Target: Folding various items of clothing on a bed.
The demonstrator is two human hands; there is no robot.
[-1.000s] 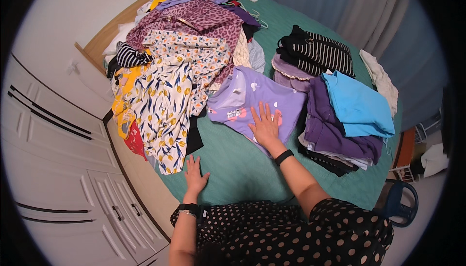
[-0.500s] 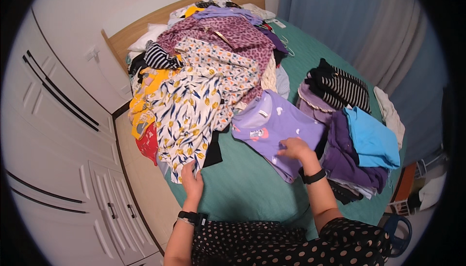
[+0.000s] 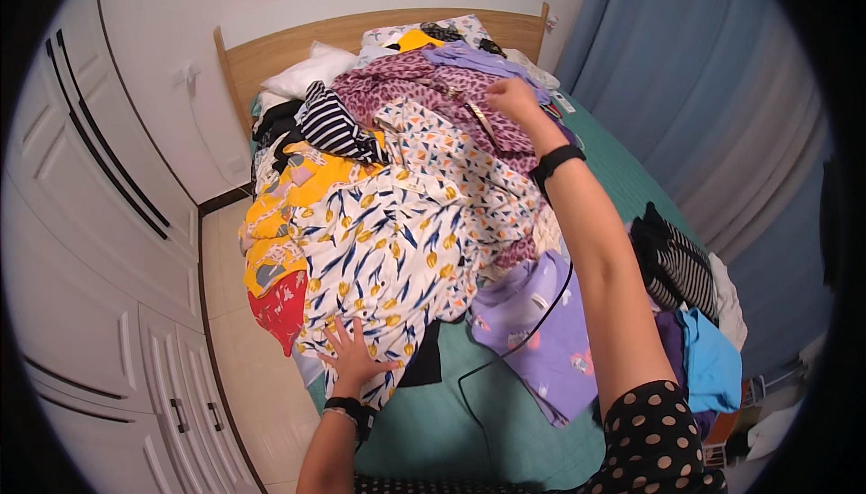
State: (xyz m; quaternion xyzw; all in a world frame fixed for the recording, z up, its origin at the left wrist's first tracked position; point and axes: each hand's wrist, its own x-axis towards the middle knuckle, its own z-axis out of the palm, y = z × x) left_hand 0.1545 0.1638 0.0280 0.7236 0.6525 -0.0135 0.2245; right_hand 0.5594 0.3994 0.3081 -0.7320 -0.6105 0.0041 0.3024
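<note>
My left hand [image 3: 354,359] lies with spread fingers on the lower edge of a white garment [image 3: 383,246] printed with yellow tulips and blue leaves. My right hand [image 3: 512,100] is stretched far out over a pink leopard-print garment [image 3: 388,79], close to a light purple garment [image 3: 478,59]. Its fingers are loosely bent, and I see nothing held in them. A white garment with small orange and blue shapes [image 3: 442,147] lies between the tulip and leopard prints. Beneath my right forearm rests a purple top [image 3: 541,341], partly hidden by the arm.
Left of the pile lie a striped garment [image 3: 338,124], a yellow garment [image 3: 298,187] and a red garment [image 3: 281,309]. Folded clothes, including a bright blue one [image 3: 713,363], stack at the right. A black cable [image 3: 505,356] crosses the green bed sheet [image 3: 528,453]. White wardrobes [image 3: 99,250] stand left.
My right hand has left the purple top and reached far forward over the pile. My left hand has spread out on the tulip garment. The view has shifted.
</note>
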